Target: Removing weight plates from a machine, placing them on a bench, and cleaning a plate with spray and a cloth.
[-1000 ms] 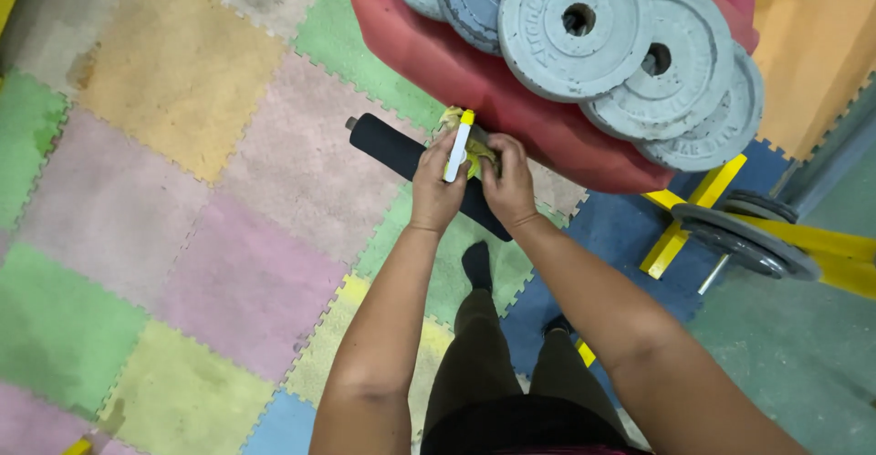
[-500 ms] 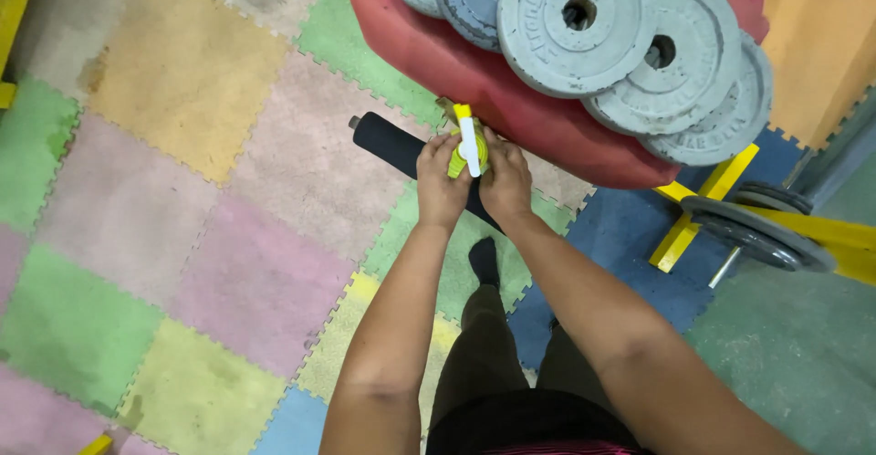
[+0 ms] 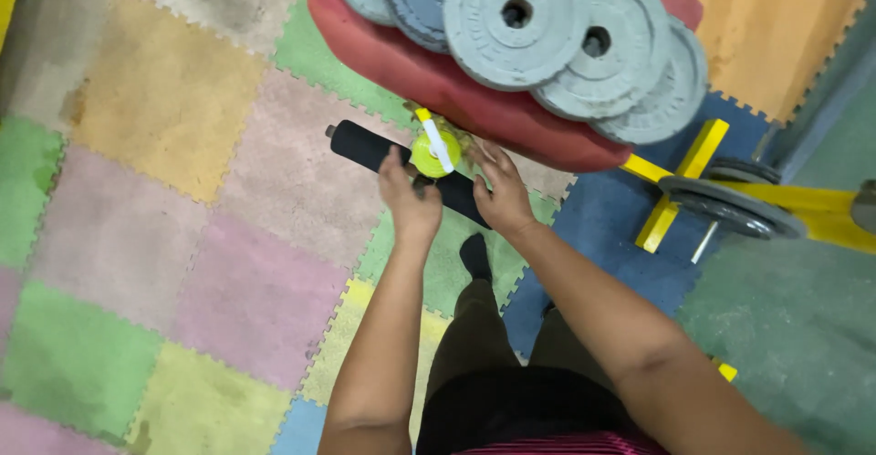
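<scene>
My left hand [image 3: 409,197] holds a small yellow-green bottle with a white cap [image 3: 434,149], tipped toward the camera, just above a black foam roller pad [image 3: 365,145]. My right hand [image 3: 498,192] rests with fingers spread on the same black pad, beside the bottle and against the front edge of a red padded bench [image 3: 429,76]. Several grey weight plates [image 3: 516,21] lie stacked on that bench.
Coloured interlocking foam mats [image 3: 182,236] cover the floor to the left. A yellow metal frame [image 3: 680,186] with a dark plate on a bar [image 3: 730,207] stands at the right. My dark-trousered legs [image 3: 493,364] show below.
The bottle has turned in my left hand from upright to facing the camera. My right hand let go of it and moved onto the black pad.
</scene>
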